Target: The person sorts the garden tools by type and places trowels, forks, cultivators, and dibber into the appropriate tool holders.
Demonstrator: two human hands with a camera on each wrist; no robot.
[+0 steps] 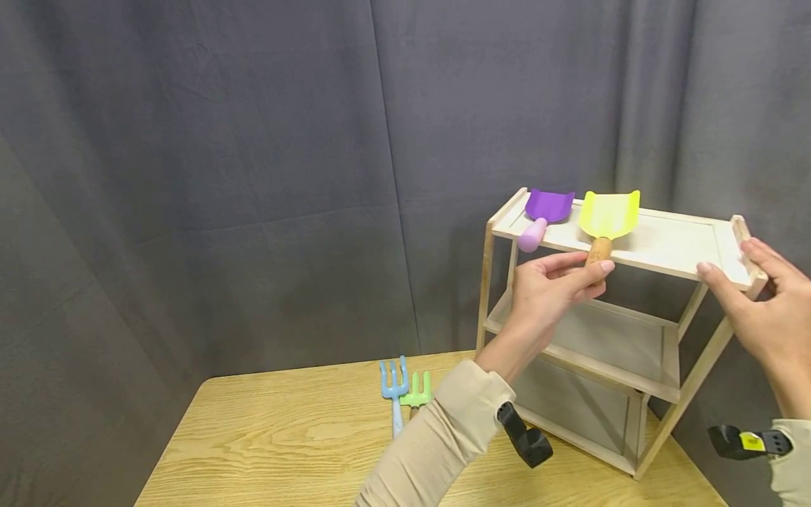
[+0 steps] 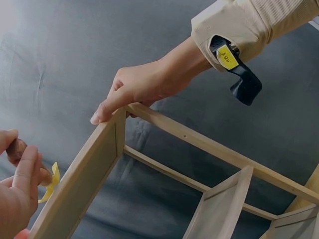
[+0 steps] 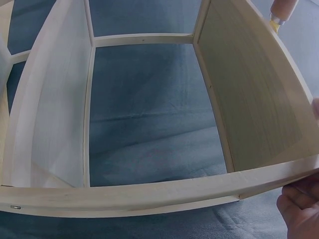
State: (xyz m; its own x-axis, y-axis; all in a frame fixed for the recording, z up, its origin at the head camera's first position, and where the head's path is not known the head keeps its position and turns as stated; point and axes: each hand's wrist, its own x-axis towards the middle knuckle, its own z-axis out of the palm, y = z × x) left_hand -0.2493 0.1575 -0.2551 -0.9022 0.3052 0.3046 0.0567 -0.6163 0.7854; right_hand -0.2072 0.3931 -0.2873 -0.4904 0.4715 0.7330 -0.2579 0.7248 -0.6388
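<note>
My left hand (image 1: 552, 292) pinches the wooden handle (image 1: 599, 252) of a yellow toy shovel (image 1: 610, 214), whose blade lies over the top shelf of a small wooden rack (image 1: 678, 239). To its left on that same shelf is a purple shovel (image 1: 548, 205), its pink handle jutting past the front edge. My right hand (image 1: 769, 303) grips the rack's top right corner, thumb on the front and fingers around the outer side. The left wrist view shows the right hand (image 2: 142, 89) at that corner too.
A blue fork (image 1: 394, 391) and a green fork (image 1: 416, 391) lie on the wooden table (image 1: 285, 436), partly hidden by my left sleeve. The rack has two lower shelves (image 1: 608, 345) and stands at the table's right side. Grey curtain (image 1: 285, 176) hangs behind.
</note>
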